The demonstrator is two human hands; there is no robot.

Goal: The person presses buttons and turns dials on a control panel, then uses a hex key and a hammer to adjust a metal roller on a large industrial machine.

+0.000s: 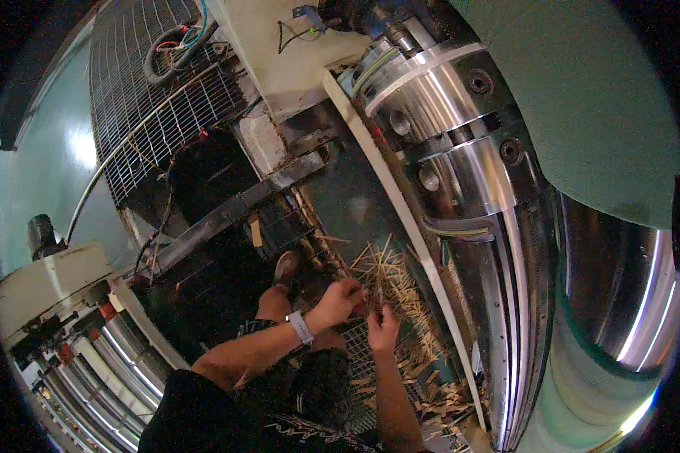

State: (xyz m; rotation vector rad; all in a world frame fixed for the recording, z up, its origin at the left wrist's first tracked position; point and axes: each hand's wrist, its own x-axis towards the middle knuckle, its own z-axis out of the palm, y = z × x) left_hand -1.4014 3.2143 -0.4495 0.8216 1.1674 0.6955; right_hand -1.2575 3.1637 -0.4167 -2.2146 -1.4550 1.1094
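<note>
Head view: a small, blurred reddish item point(366, 303) shows between the left hand point(344, 297) and right hand point(384, 329), near loose wooden strips point(390, 268); whether either grip holds it, I cannot tell. The step looks like fine two-handed handling, so the next move calls for steadiness.

Looks to be a green floor point(357, 200), with a mesh grate point(357, 341) beside it. Bears loose pale strips point(414, 302), strewn densely and crossing at many angles, reaching up to the grate.
</note>
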